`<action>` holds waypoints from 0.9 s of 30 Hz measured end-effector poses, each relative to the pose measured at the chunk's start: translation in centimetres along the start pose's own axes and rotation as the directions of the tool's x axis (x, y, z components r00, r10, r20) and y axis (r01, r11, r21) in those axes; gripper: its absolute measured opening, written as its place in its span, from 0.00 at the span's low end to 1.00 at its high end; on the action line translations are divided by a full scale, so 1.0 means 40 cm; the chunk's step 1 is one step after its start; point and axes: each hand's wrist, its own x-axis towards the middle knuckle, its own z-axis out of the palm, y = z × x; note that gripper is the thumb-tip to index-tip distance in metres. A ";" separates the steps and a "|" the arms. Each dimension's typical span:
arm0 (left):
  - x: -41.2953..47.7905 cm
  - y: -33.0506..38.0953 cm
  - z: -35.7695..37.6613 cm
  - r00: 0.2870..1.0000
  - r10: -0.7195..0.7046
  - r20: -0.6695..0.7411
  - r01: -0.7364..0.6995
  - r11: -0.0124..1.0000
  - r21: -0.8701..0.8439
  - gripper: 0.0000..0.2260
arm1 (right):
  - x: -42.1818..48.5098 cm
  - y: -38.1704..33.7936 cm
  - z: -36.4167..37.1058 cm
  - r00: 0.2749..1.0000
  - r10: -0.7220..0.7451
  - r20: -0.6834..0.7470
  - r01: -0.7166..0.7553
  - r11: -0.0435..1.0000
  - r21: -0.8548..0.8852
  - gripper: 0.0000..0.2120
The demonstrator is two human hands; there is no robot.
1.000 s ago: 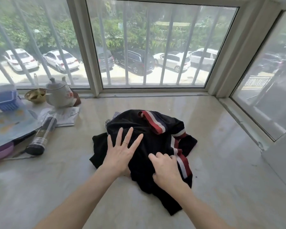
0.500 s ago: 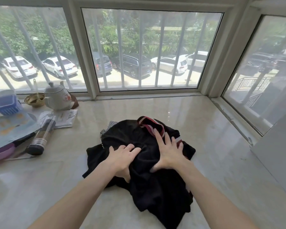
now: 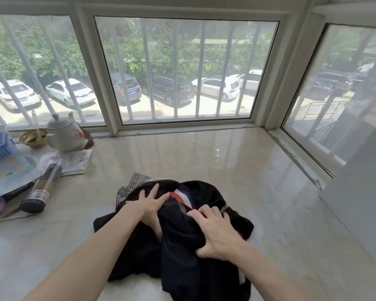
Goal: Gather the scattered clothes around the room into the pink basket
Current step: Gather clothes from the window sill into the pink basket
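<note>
Limp and probably light, the black garment with red-white-navy striped trim point(image 3: 182, 257) lies at six o'clock on the polished marble tabletop point(image 3: 204, 153), the left hand point(image 3: 151, 206) pressing it flat-fingered at eleven o'clock and the right hand point(image 3: 215, 232) with its grip clenched on bunched folds, the sensible hold.

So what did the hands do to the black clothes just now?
The right hand, flat a second ago, has curled its fingers and grips the black garment, bunching it into a tighter heap. The left hand still presses on it with spread fingers. The teapot and bottle stayed put.
</note>
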 end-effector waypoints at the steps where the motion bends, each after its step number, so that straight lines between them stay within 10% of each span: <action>1: 0.007 0.002 -0.003 1.000 0.000 0.012 0.000 1.000 -0.017 0.61 | 0.002 0.011 0.009 0.998 0.055 -0.028 -0.053 0.997 0.057 0.48; 6: -0.003 0.023 -0.007 0.998 0.022 -0.065 -0.020 0.999 0.028 0.57 | 0.034 0.019 0.003 0.971 0.238 0.026 -0.240 0.968 0.077 0.65; 16: -0.110 0.061 0.098 0.873 0.211 -0.441 -0.247 0.969 -0.027 0.29 | -0.083 -0.090 0.071 0.884 0.431 -0.179 -0.404 0.899 0.168 0.38; 27: -0.359 0.161 0.326 0.743 0.368 -0.559 -0.317 0.929 0.190 0.29 | -0.420 -0.249 0.237 0.703 0.594 -0.391 -0.556 0.802 0.219 0.34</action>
